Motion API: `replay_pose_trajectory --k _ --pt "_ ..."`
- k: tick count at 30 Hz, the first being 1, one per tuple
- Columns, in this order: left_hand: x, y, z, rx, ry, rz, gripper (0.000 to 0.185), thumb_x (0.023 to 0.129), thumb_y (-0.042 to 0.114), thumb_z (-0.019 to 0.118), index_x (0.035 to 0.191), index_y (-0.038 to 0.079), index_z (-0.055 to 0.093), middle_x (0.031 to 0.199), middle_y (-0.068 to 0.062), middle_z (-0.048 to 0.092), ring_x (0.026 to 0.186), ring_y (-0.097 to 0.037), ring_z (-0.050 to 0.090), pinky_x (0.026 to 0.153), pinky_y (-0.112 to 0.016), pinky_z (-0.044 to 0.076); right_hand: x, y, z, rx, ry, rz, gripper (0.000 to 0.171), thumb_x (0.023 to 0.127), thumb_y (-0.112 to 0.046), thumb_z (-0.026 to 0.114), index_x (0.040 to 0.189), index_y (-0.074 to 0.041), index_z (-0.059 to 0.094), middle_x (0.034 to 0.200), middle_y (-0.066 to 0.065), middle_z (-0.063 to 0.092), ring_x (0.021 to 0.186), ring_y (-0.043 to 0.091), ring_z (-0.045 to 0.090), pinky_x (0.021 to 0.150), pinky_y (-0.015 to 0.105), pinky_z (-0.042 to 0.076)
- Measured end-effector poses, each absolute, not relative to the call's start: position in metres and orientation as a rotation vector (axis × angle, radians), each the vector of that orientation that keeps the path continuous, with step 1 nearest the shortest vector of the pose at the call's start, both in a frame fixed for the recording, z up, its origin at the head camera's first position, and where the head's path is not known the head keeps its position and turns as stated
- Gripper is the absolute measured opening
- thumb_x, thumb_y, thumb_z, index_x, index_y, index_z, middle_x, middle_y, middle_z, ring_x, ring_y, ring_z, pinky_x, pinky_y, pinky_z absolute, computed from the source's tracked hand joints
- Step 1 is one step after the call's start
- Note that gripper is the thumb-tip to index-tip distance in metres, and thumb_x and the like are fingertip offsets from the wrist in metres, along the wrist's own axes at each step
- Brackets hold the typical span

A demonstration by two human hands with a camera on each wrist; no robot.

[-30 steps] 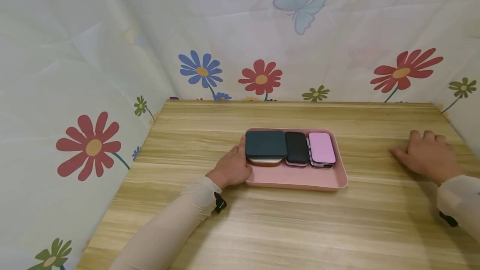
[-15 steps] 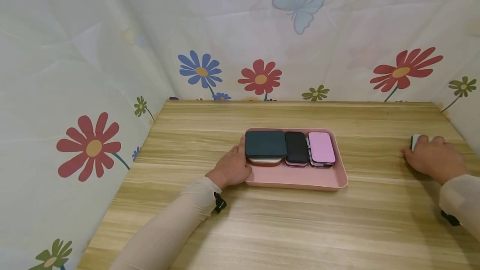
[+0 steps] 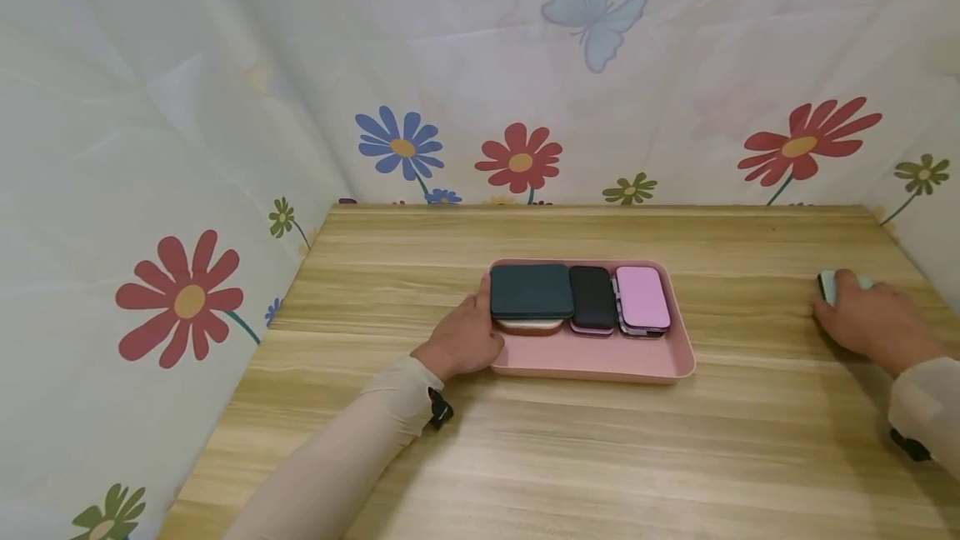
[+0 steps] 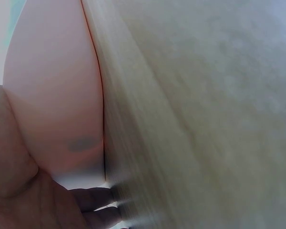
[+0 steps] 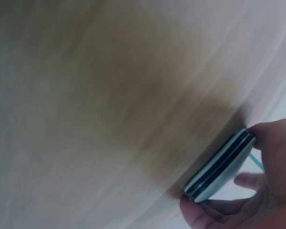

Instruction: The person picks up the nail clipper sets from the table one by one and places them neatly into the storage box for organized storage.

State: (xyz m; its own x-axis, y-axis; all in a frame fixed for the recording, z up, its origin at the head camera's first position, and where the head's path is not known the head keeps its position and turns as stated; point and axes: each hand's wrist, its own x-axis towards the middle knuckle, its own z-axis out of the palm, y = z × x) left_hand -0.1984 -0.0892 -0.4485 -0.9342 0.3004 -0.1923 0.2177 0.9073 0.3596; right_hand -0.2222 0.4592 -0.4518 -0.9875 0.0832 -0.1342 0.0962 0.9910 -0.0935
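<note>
In the head view, my left hand holds the left end of a shallow pink tray. Its index finger lies along the end wall. The tray wall fills much of the left wrist view's left side. Inside the tray are a dark teal case, a black case and a pink case, each lying on other flat items. At the right, my right hand grips a pale mint folding case by its ends, thumb opposite fingers. The case looks like a compact mirror and stays close to the tabletop.
A wood-grain table carries everything. Behind and at the sides hangs a white curtain printed with flowers and a butterfly. A bare pink strip runs along the tray's front.
My right hand first lay over the tabletop with the mint case out of sight; it has since shifted slightly right, gripping the now visible case. Left hand and tray hold still.
</note>
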Motion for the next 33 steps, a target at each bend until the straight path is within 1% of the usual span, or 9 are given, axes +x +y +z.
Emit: replay_pose_trajectory --k 3,6,10,13,16,21,23,30,33 --pt "-0.2 -0.09 -0.451 0.387 2.828 0.487 0.089 0.095 0.027 0.046 0.16 0.007 -0.011 0.157 -0.022 0.035 0.141 -0.029 0.042 0.106 -0.04 0.043 -0.221 0.459 -0.453 0.123 2.99 -0.143 0.083 0.103 -0.049 0.042 0.139 0.022 0.021 0.12 0.056 0.038 0.105 0.069 0.039 0.096 0.073 0.034" --pt "-0.202 -0.09 -0.455 0.382 2.824 0.489 0.09 0.094 0.027 0.046 0.16 0.007 -0.013 0.157 -0.023 0.034 0.142 -0.029 0.041 0.108 -0.041 0.042 -0.222 0.459 -0.453 0.116 2.977 -0.13 0.083 0.103 -0.051 0.042 0.14 0.02 0.021 0.125 0.055 0.037 0.107 0.069 0.039 0.097 0.073 0.033" --pt "-0.203 -0.09 -0.458 0.374 2.82 0.491 0.09 0.094 0.027 0.047 0.16 0.008 -0.013 0.158 -0.023 0.034 0.142 -0.029 0.042 0.108 -0.041 0.042 -0.224 0.462 -0.451 0.09 2.976 -0.107 0.071 0.102 -0.039 0.049 0.137 0.017 0.023 0.121 0.054 0.041 0.102 0.068 0.044 0.089 0.071 0.04" --pt "-0.202 -0.09 -0.456 0.37 2.824 0.486 0.09 0.094 0.027 0.047 0.16 0.008 -0.012 0.157 -0.022 0.035 0.14 -0.029 0.043 0.107 -0.04 0.043 -0.226 0.464 -0.45 0.076 2.969 -0.1 0.069 0.1 -0.035 0.051 0.138 0.016 0.024 0.119 0.053 0.043 0.099 0.067 0.047 0.084 0.069 0.043" --pt "-0.201 -0.09 -0.455 0.371 2.823 0.482 0.09 0.094 0.027 0.047 0.16 0.007 -0.012 0.157 -0.023 0.035 0.14 -0.029 0.044 0.107 -0.04 0.043 -0.227 0.465 -0.447 0.049 2.97 -0.076 0.071 0.1 -0.037 0.051 0.139 0.016 0.025 0.115 0.052 0.047 0.099 0.066 0.049 0.084 0.068 0.045" --pt "-0.202 -0.092 -0.452 0.381 2.831 0.504 0.09 0.094 0.027 0.048 0.16 0.006 -0.011 0.156 -0.024 0.036 0.139 -0.03 0.044 0.105 -0.041 0.044 -0.229 0.461 -0.44 -0.024 2.995 -0.033 0.068 0.099 -0.035 0.054 0.138 0.017 0.031 0.108 0.046 0.056 0.098 0.064 0.051 0.082 0.068 0.046" --pt "-0.203 -0.092 -0.453 0.384 2.833 0.512 0.091 0.093 0.027 0.048 0.16 0.006 -0.011 0.155 -0.024 0.036 0.138 -0.031 0.045 0.105 -0.041 0.044 -0.229 0.458 -0.437 -0.028 2.991 -0.033 0.068 0.099 -0.034 0.055 0.137 0.017 0.032 0.11 0.046 0.056 0.098 0.063 0.051 0.083 0.068 0.045" --pt "-0.206 -0.091 -0.46 0.368 2.813 0.517 0.092 0.093 0.027 0.049 0.16 0.009 -0.012 0.158 -0.023 0.034 0.139 -0.03 0.044 0.106 -0.041 0.044 -0.227 0.457 -0.437 -0.044 2.949 -0.056 0.071 0.101 -0.038 0.052 0.138 0.016 0.027 0.106 0.048 0.053 0.096 0.063 0.05 0.079 0.067 0.046" --pt "-0.206 -0.091 -0.459 0.37 2.817 0.51 0.092 0.094 0.028 0.049 0.16 0.009 -0.012 0.158 -0.023 0.034 0.14 -0.03 0.043 0.107 -0.041 0.043 -0.228 0.457 -0.438 -0.053 2.969 -0.057 0.069 0.101 -0.038 0.052 0.139 0.015 0.028 0.106 0.047 0.054 0.096 0.061 0.05 0.079 0.067 0.045"
